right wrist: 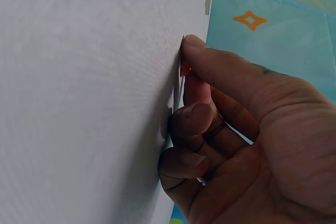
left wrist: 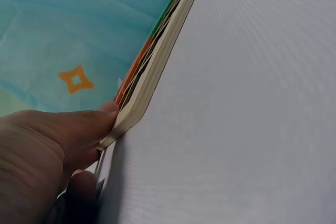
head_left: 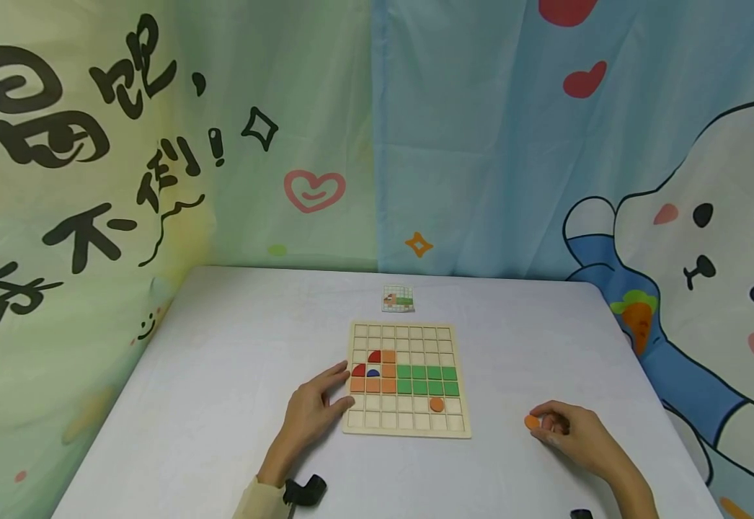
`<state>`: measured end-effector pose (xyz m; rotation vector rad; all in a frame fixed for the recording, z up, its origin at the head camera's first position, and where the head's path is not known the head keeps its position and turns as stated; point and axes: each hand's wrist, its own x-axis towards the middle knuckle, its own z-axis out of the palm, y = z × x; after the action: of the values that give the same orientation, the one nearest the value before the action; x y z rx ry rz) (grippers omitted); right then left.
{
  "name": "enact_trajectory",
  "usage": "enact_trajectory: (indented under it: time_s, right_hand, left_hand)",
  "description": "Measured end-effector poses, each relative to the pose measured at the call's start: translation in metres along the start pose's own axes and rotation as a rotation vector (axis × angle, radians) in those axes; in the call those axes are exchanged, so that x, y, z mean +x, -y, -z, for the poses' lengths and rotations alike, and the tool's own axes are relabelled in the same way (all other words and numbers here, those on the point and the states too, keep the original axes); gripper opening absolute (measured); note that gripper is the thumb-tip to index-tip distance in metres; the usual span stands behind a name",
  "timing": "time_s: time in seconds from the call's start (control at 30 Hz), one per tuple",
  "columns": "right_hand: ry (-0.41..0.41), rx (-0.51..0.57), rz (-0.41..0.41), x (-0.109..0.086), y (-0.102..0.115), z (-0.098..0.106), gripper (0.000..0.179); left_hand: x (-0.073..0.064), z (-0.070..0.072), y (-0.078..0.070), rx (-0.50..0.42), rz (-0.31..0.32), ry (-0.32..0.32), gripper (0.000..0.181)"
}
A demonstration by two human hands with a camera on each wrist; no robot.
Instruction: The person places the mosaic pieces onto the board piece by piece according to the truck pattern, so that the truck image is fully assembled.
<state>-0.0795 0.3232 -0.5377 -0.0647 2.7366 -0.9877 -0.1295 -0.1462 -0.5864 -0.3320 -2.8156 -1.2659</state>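
Note:
A light wooden grid board (head_left: 409, 425) lies on the table. In its cells are two rows of green squares (head_left: 427, 380), several orange squares (head_left: 388, 370), red quarter-circle pieces (head_left: 375, 357), a blue half-round piece (head_left: 373, 373) and an orange disc (head_left: 437, 405). My left hand (head_left: 315, 404) rests against the board's left edge, thumb and fingers spread apart. The left wrist view has the thumb (left wrist: 86, 124) at the board's rim. To the right of the board, my right hand (head_left: 565, 427) pinches another orange disc (head_left: 532, 422) between thumb and fingertips, close over the table.
A small picture card (head_left: 398, 298) lies just behind the board. The white-covered table (head_left: 254, 324) reaches back to printed curtains (head_left: 468, 144) with drawings and lettering. A black strap device (head_left: 305, 491) sits at the left wrist.

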Motion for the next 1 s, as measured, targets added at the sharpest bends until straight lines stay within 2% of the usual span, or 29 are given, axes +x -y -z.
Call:
enact_trajectory:
  time_s: [0.23, 0.57, 0.73, 1.0]
  right_hand:
    - [-0.001, 0.012, 0.016, 0.001, 0.000, 0.000, 0.025]
    - [0.007, -0.026, -0.049, 0.010, 0.013, -0.007, 0.029]
    - [0.011, -0.015, -0.031, 0.014, 0.024, -0.012, 0.029]
    - [0.019, 0.005, 0.044, 0.021, 0.041, -0.021, 0.030]
  left_hand:
    - [0.000, 0.000, -0.001, 0.005, 0.017, 0.002, 0.058]
    - [0.000, 0.001, -0.002, 0.003, 0.019, 0.009, 0.056]
    - [0.000, 0.001, -0.001, 0.000, 0.017, 0.009, 0.056]
    - [-0.002, 0.000, -0.002, -0.002, 0.013, 0.004, 0.056]
